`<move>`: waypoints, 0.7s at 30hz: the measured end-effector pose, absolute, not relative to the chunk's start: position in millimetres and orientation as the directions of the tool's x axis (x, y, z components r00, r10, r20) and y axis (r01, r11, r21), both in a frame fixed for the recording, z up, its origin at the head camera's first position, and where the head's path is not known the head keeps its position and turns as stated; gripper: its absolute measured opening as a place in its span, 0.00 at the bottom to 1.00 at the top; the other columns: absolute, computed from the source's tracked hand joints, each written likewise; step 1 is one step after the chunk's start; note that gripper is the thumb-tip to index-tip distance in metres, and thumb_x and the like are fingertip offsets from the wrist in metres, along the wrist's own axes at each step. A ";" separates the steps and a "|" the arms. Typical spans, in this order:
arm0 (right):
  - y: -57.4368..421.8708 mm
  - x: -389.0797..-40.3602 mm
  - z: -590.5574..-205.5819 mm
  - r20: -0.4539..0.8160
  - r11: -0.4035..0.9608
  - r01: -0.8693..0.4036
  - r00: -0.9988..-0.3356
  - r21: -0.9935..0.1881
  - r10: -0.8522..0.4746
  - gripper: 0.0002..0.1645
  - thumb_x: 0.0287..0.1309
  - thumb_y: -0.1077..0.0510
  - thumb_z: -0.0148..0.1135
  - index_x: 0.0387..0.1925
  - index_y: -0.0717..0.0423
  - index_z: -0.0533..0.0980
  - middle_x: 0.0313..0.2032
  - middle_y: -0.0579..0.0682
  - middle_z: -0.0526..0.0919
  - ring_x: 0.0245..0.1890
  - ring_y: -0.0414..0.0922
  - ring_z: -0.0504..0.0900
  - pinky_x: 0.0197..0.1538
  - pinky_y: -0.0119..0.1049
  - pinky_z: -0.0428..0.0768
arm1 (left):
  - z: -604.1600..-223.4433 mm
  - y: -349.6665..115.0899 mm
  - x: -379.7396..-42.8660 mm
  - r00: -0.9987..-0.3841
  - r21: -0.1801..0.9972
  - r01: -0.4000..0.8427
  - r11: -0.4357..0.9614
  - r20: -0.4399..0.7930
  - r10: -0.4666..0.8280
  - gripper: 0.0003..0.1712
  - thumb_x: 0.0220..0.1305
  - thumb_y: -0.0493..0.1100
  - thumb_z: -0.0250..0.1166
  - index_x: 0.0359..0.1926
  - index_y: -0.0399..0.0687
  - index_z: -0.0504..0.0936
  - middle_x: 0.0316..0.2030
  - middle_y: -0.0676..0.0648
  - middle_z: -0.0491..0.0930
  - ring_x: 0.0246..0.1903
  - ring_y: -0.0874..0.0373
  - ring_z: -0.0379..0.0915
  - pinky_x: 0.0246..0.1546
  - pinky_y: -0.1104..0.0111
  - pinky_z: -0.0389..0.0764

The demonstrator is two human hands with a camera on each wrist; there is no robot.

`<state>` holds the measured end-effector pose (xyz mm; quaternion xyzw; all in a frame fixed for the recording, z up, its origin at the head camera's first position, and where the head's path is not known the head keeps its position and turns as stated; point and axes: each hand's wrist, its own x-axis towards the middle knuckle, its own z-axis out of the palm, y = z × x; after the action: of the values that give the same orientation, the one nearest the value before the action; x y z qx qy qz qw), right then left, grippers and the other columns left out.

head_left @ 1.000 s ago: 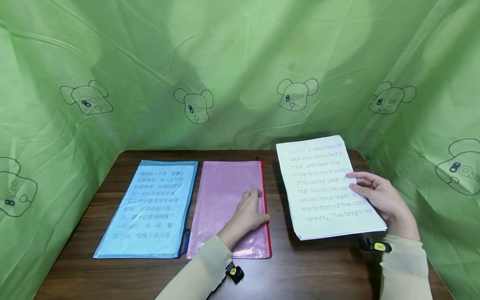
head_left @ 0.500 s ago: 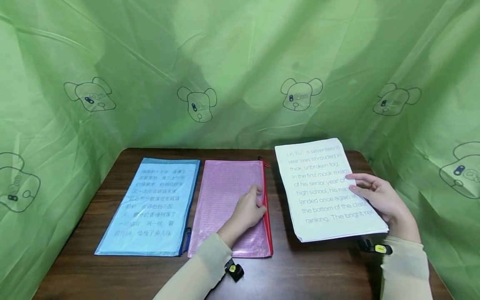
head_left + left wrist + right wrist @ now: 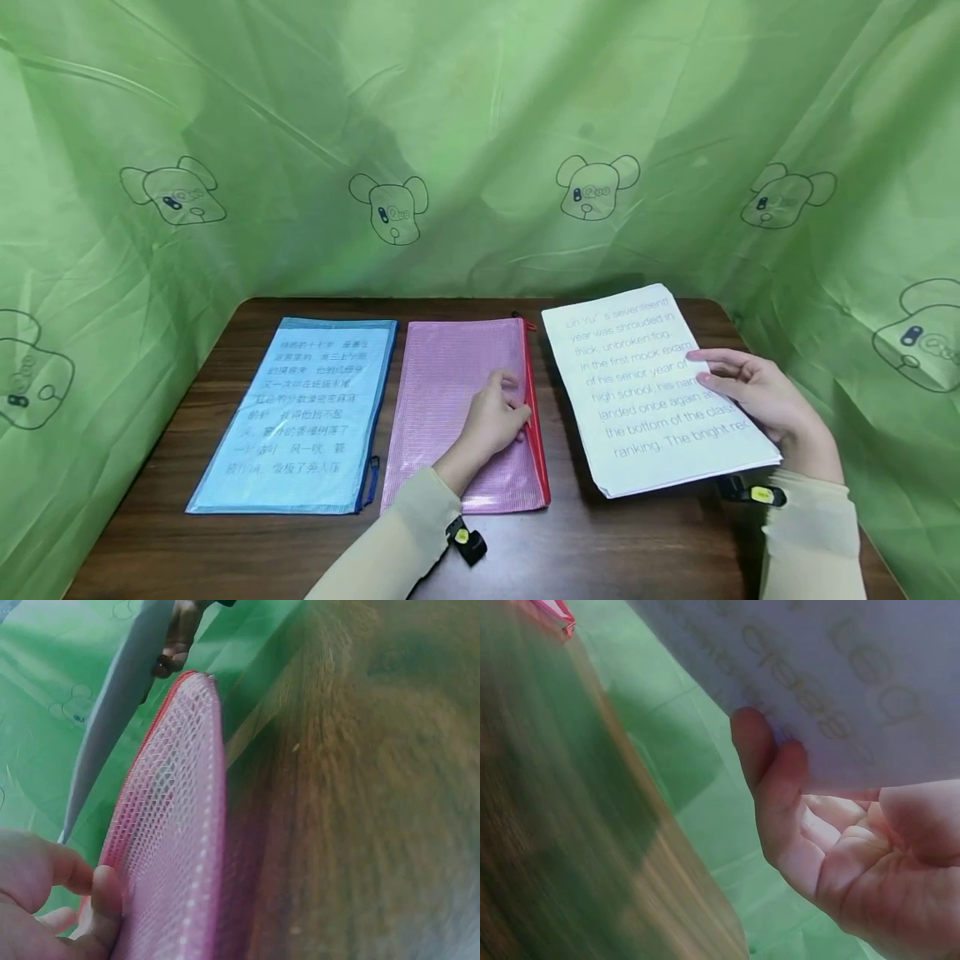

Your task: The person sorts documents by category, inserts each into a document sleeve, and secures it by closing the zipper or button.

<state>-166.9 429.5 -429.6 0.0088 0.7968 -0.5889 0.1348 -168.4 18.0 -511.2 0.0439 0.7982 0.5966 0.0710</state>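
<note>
A pink mesh zipper pouch (image 3: 442, 392) with a red zipper along its right side lies flat on the table. My left hand (image 3: 491, 421) rests over its right half and pinches the red-zippered edge between thumb and finger. That edge is lifted a little, and the left wrist view shows the fingertips (image 3: 106, 889) on it. To the right, my right hand (image 3: 765, 396) grips a stack of white printed papers (image 3: 637, 400) by its right side, fingers and thumb on the front sheet. The stack is held tilted above the table, its lower left corner toward me.
A blue zipper pouch (image 3: 292, 417) with a printed sheet inside lies left of the pink one, its blue zipper pull (image 3: 372, 481) at the lower right. Green cloth (image 3: 480, 108) hangs behind and beside the brown wooden table (image 3: 585, 550).
My left hand has drawn its thumb in and taken hold of the pink pouch's zippered edge, which has risen slightly. The paper stack has tipped and shifted a little left and toward me.
</note>
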 end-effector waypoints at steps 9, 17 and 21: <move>425.1 -167.4 -431.2 -0.253 0.322 0.192 -0.954 -0.927 -0.159 0.27 0.77 0.56 0.68 0.73 0.54 0.76 0.47 0.49 0.92 0.36 0.56 0.94 0.35 0.53 0.91 | -514.8 18.7 -169.7 -0.994 0.970 -0.007 0.241 -0.033 0.107 0.31 0.67 0.32 0.64 0.69 0.43 0.66 0.28 0.48 0.82 0.14 0.58 0.77 0.17 0.64 0.83; 417.1 -170.4 -433.7 -0.271 0.314 0.203 -0.944 -0.927 -0.191 0.29 0.78 0.56 0.67 0.74 0.58 0.74 0.48 0.53 0.92 0.38 0.57 0.94 0.36 0.55 0.91 | -516.0 19.0 -169.6 -0.996 0.974 -0.029 0.226 -0.049 0.081 0.34 0.68 0.33 0.64 0.72 0.42 0.65 0.32 0.47 0.83 0.14 0.57 0.78 0.17 0.64 0.83; 410.6 -172.6 -437.0 -0.277 0.320 0.201 -0.937 -0.926 -0.214 0.29 0.78 0.57 0.67 0.74 0.59 0.74 0.49 0.54 0.92 0.38 0.58 0.94 0.37 0.56 0.91 | -515.7 19.5 -168.6 -0.996 0.977 -0.039 0.209 -0.055 0.071 0.35 0.67 0.32 0.66 0.72 0.43 0.65 0.32 0.47 0.83 0.14 0.57 0.78 0.17 0.64 0.83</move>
<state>-172.6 410.6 -437.0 -0.0042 0.7927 -0.5830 0.1781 -168.6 19.5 -515.7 0.0103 0.7764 0.6286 0.0438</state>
